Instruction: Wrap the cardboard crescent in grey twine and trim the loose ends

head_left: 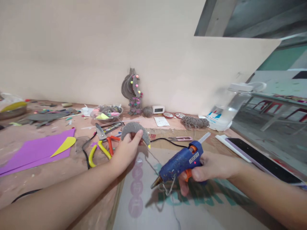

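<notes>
My left hand (129, 147) grips a grey yarn-wrapped crescent (131, 127) with a small yellow tip showing at its lower right end. A strand of grey yarn (151, 165) trails from the crescent down past the glue gun. In my right hand (203, 169) is a blue hot glue gun (178, 164), its metal nozzle pointing down and left over the cardboard sheet (144, 210). A finger lies at the orange trigger, and a clear glue stick (204, 137) sticks out of the gun's back. Nozzle and crescent are apart.
Yellow-handled scissors (99, 153) and purple sheets (40, 150) lie left. Pink-handled snips (181, 139), a yarn bundle (195, 122) and a digital timer (158, 109) are behind. A water bottle (223, 108) and a phone (261, 159) stand and lie right. Grey hanging ornaments (131, 89) rest by the wall.
</notes>
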Available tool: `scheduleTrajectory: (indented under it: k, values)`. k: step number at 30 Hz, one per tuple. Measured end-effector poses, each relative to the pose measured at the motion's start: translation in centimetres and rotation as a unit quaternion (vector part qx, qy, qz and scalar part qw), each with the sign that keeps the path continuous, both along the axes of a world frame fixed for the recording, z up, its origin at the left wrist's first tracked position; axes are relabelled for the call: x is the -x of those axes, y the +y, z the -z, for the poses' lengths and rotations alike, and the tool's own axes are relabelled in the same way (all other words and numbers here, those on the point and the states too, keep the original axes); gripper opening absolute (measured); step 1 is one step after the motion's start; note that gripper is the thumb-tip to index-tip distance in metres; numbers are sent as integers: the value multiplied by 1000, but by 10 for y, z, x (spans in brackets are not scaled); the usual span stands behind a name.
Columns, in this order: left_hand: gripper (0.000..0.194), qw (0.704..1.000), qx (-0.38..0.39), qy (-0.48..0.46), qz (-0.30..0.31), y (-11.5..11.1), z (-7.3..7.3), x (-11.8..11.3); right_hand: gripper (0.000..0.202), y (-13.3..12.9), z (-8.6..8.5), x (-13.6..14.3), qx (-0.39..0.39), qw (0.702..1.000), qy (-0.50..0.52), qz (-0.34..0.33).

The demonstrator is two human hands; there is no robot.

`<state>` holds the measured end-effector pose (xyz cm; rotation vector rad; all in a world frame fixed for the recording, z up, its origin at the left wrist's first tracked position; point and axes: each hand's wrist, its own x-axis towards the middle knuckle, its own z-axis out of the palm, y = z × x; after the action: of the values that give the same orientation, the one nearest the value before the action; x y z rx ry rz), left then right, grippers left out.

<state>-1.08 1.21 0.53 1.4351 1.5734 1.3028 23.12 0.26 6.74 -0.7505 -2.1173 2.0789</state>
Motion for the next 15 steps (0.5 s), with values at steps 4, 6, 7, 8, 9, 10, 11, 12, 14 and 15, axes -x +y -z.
scheduleTrajectory:
  k: [4,6,7,8,9,10,11,12,14,15]
  values:
    - [45,1000,-11,20,-9,-1,2,1,41,2,-12,-16,-139,986,-57,73]
    - [44,999,-12,42,-7,-4,1,0,40,5,-11,-24,-202,970,-49,123]
    - [43,999,-11,50,-4,-6,-1,-1,40,7,-8,-27,-229,959,-37,159]
    - [43,998,-7,55,1,-8,-2,-2,39,8,-4,-27,-253,946,-25,202]
    - [43,998,-2,55,4,-9,-4,-3,38,9,0,-27,-270,931,-14,246]
    - [42,999,2,52,8,-11,-5,-4,37,10,4,-24,-282,916,-13,283]
    - [42,999,4,44,10,-12,-6,-4,36,10,9,-21,-290,906,-20,308]
    - [42,999,3,38,11,-12,-6,-5,36,10,13,-17,-294,900,-34,321]
    - [41,999,-3,33,12,-12,-7,-5,34,8,22,-10,-294,897,-66,324]
    - [41,999,-5,33,13,-12,-7,-5,33,7,25,-8,-294,895,-80,325]
